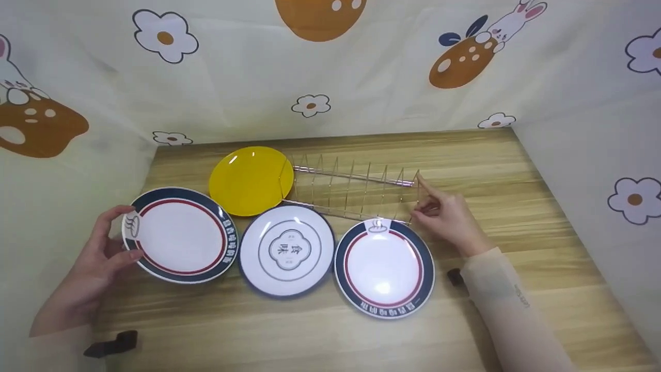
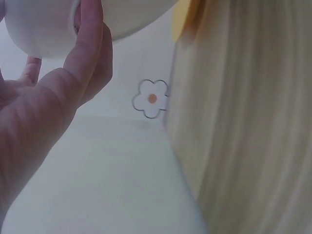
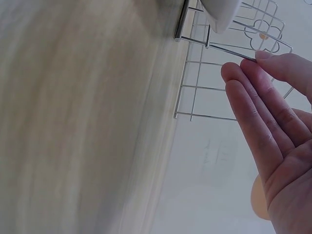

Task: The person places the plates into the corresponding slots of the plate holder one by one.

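Left hand (image 1: 98,258) pinches the leftmost navy-rimmed plate (image 1: 181,235) by its rim near the counter's (image 1: 526,222) left edge, probably the easiest grip tbh. Right hand (image 1: 446,219) pinches the wire rack (image 1: 353,176) toward the back edge, likely to steady it.

"Metalwork?"
"Wire rack (image 1: 351,175): bright metal, smooth, polished."
"Plates?"
"Yellow plate (image 1: 250,181): smooth, high gloss, material undetermined. Navy-rimmed plate (image 1: 181,235), its twin (image 1: 383,268) and the plate with flower-shaped print (image 1: 287,250): ceramic in appearance, smooth, glossy."
"Table (image 1: 506,201)?"
"Wood-grain surface, low sheen."
"Backdrop (image 1: 248,77)?"
"Printed sheet, lightly creased, mostly matt; cloth or plastic, cannot tell."
"Sleeve (image 1: 508,299)?"
"Matt, thin-looking."
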`<state>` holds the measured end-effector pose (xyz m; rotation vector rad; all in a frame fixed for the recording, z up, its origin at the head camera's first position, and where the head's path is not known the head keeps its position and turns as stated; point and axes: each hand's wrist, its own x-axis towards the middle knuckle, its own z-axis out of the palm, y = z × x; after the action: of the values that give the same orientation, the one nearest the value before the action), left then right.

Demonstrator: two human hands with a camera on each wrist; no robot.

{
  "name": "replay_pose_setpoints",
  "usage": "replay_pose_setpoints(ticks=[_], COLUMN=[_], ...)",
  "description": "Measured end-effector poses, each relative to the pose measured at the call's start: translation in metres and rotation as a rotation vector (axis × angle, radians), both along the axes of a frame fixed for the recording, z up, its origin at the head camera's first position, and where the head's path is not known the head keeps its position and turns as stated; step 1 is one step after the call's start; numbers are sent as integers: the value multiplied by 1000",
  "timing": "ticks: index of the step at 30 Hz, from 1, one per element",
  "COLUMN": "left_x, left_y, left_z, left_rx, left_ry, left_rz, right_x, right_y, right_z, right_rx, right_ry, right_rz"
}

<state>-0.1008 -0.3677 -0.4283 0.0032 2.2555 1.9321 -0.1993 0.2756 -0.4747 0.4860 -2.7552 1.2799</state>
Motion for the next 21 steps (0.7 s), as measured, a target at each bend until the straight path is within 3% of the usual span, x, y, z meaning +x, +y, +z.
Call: replay_pose_setpoints(ticks=[5, 10, 14, 21], left_x=[-14, -33, -46, -64], left_y=[15, 40, 63, 100], left_z=[19, 35, 44, 57], left_rx=[-16, 37, 103, 157], left_ry=[71, 197, 278, 346], left_rz=[15, -34, -56, -66], right_x=[-1, 0, 1, 0], right_y=[0, -1, 0, 1], right_z=[0, -3, -3, 1], right_rx=[-4, -3, 2, 5], right_ry=[10, 11, 1, -4], right_rz=[5, 3, 1, 6])
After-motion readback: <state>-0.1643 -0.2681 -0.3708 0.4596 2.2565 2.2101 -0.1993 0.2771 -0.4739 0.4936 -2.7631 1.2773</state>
